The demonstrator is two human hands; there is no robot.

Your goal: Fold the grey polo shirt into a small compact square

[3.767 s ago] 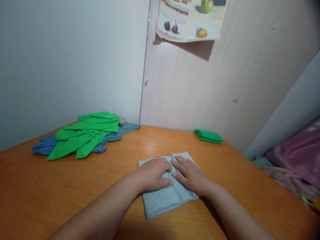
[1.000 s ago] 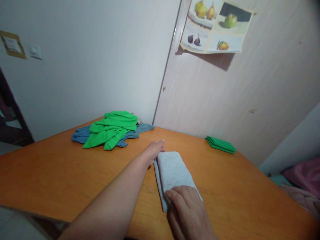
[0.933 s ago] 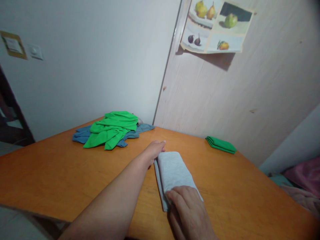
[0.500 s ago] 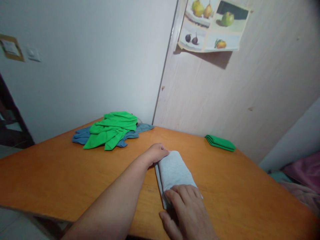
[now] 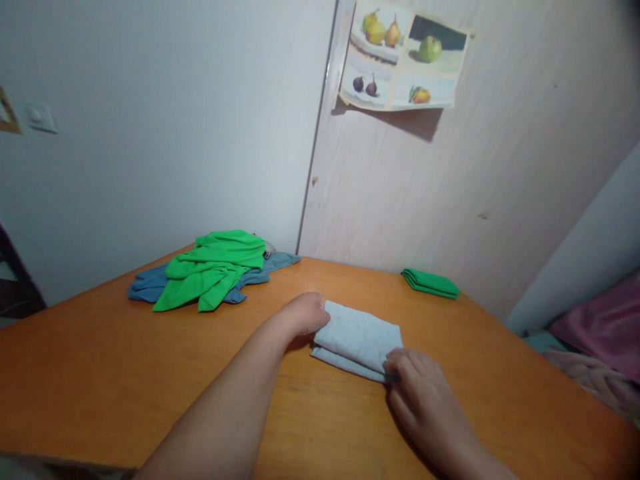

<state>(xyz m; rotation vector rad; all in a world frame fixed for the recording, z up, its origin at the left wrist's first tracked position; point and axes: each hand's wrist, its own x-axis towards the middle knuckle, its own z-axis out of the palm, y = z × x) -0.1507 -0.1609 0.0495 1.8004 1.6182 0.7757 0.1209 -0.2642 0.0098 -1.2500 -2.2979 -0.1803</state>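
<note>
A folded light grey cloth (image 5: 357, 337) lies on the wooden table (image 5: 320, 427) in front of me, its layers showing along the near edge. My left hand (image 5: 307, 313) is closed on its far left corner, the fingertips partly hidden behind the fabric. At the near right corner my right hand (image 5: 423, 390) pinches the cloth between thumb and fingers. The cloth's exact kind of garment cannot be made out in its folded state.
To the left, a loose bright green garment (image 5: 215, 263) lies heaped over blue clothing (image 5: 150, 283). A folded dark green cloth (image 5: 430, 283) rests near the table's back right edge. Behind stands a wall with a fruit picture (image 5: 400, 60). Pink fabric (image 5: 600, 320) is beyond the right edge.
The grey cloth has turned from lengthwise to crosswise and looks more compact. My right hand has moved right and closed on its near right corner. The view has shifted slightly.
</note>
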